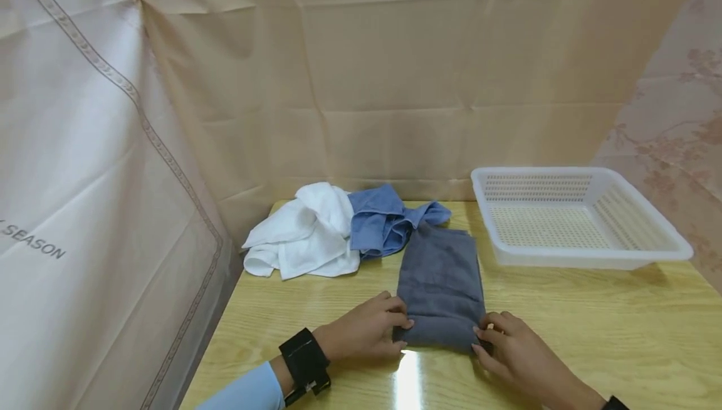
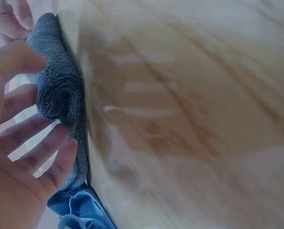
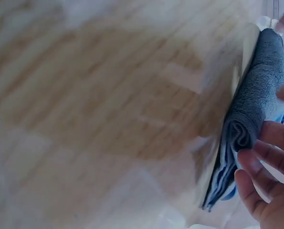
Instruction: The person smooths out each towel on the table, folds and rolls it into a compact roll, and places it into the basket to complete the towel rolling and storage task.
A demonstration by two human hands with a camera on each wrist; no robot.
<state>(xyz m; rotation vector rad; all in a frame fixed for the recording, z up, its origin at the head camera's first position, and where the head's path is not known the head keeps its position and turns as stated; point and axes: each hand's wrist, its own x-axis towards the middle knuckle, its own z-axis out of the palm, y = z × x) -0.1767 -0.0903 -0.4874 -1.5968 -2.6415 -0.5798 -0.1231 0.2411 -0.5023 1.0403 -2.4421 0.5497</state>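
Observation:
A grey towel (image 1: 440,278) lies lengthwise on the wooden table, its near end turned over into a thick roll. At the left end of that roll my left hand (image 1: 366,330) grips the towel with thumb and fingers. My right hand (image 1: 521,350) holds the opposite end in the same manner. Spiral layers show at the end of the rolled towel (image 3: 258,90) in the right wrist view, with fingertips right at them. The left wrist view has the fingers curled along the other end of the towel roll (image 2: 60,81).
Beyond the grey towel's far end lies a crumpled blue towel (image 1: 376,219), partly overlapped by it. A crumpled white towel (image 1: 310,234) is left of that. At the back right stands a white perforated plastic basket (image 1: 592,256). Cloth sheets (image 1: 389,71) hang behind the table (image 1: 564,310).

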